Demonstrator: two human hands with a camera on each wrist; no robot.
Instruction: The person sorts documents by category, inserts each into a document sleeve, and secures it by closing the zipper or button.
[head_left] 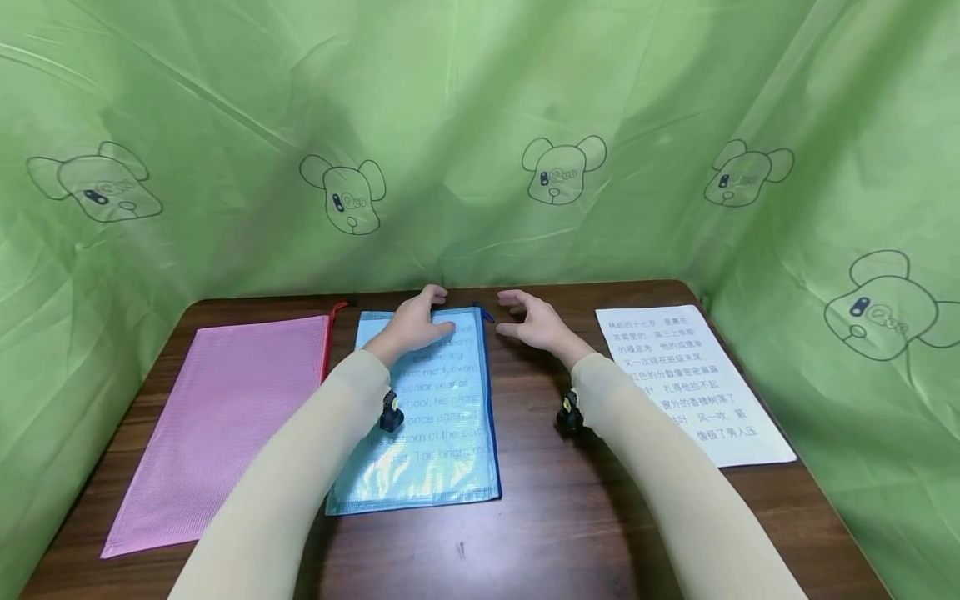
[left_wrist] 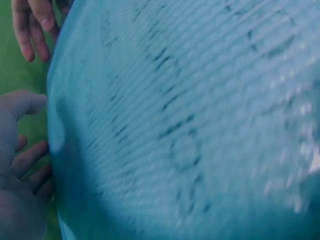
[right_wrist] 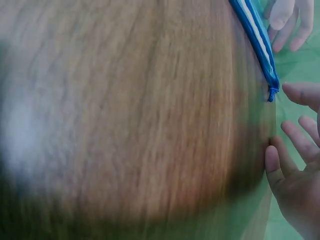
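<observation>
A blue pouch (head_left: 435, 417) lies flat in the middle of the table (head_left: 555, 517), its far end close to the far edge and its zip running down its right side. The left hand (head_left: 412, 327) rests on the pouch's far end, fingers loose and reaching over the far edge of the pouch; it grips nothing that can be seen. In the left wrist view the hand (left_wrist: 20, 165) lies beside the pouch (left_wrist: 190, 130) with fingers relaxed and spread. The right hand (head_left: 532, 325) is just right of the pouch's far right corner, above the bare wood, fingers loosely spread and holding nothing. The right wrist view shows this hand (right_wrist: 300, 165) with fingers apart near the zip pull (right_wrist: 271, 93) at the end of the blue zip, not touching it. A pink pouch (head_left: 225, 417) lies along the left side of the table, just beside the blue one. A printed sheet (head_left: 690, 383) lies near the right edge, well apart from the blue pouch. Green cloth (head_left: 480, 125) hangs behind and to both sides.
</observation>
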